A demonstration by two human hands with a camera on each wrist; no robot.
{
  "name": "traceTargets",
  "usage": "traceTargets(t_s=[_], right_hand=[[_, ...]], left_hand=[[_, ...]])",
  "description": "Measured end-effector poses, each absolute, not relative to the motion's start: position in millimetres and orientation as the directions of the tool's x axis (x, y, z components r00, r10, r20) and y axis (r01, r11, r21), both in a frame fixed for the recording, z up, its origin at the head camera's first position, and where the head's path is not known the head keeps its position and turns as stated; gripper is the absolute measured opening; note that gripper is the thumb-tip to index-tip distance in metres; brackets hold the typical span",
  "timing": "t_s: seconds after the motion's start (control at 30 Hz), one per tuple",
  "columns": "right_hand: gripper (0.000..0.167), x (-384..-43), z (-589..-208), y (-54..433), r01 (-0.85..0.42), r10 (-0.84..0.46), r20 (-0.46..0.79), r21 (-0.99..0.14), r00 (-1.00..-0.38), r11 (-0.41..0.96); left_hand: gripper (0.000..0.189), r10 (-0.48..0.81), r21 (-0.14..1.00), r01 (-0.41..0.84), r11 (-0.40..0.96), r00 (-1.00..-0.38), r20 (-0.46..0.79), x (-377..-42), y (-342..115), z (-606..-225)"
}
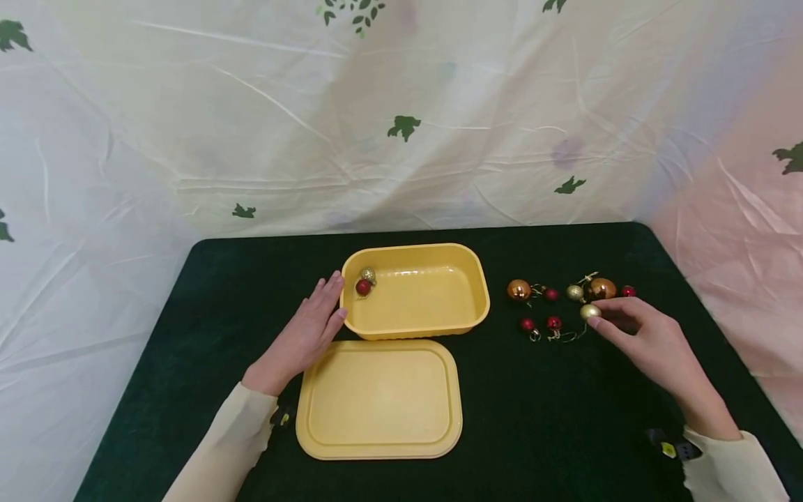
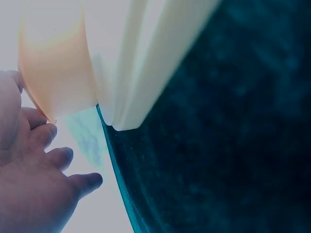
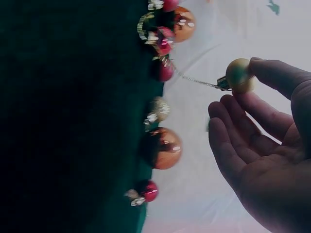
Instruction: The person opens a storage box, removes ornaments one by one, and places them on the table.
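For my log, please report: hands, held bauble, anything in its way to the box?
Right hand pinching gold bauble. Left hand at left end of yellow box. Copper bauble, red baubles lie between right hand and box.

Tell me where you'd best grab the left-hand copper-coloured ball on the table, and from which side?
Probably pinch the copper ball round its widest part, coming from above and the side facing the yellow box. Its smooth, round body is open there, while gold trimmings and a small red ball crowd its right.
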State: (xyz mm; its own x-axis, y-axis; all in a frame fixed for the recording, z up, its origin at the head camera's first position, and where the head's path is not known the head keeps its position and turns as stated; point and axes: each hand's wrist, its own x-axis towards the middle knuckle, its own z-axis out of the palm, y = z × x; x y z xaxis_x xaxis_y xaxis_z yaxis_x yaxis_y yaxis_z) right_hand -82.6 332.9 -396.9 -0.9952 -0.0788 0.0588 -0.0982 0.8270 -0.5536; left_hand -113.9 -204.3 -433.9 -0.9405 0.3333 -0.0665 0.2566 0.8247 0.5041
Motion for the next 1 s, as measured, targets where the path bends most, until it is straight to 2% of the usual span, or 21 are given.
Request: traceTargets(t_s=[0.33,0.73,1.0], right_hand=[[0.034,-88,-418,337,-0.149,-0.137,0.060,-0.498,-0.989,0.854],[0.030,-95,-425,337,-0.206,-0.198,0.070,-0.502,-0.978,0.840],[0.032,-99,-428,335,-0.182,-0.213,-0.001,-0.509,-0.977,0.841]], left_hand=[[0.068,0.332,0.501,0.254,0.827,-0.941,-0.071,-114,-205,-433],[0.068,0.333,0.510,0.249,0.824,-0.939,-0.080,-114,-204,-432],[0.068,0.339,0.511,0.256,0.820,-0.938,-0.073,-113,-204,-431]])
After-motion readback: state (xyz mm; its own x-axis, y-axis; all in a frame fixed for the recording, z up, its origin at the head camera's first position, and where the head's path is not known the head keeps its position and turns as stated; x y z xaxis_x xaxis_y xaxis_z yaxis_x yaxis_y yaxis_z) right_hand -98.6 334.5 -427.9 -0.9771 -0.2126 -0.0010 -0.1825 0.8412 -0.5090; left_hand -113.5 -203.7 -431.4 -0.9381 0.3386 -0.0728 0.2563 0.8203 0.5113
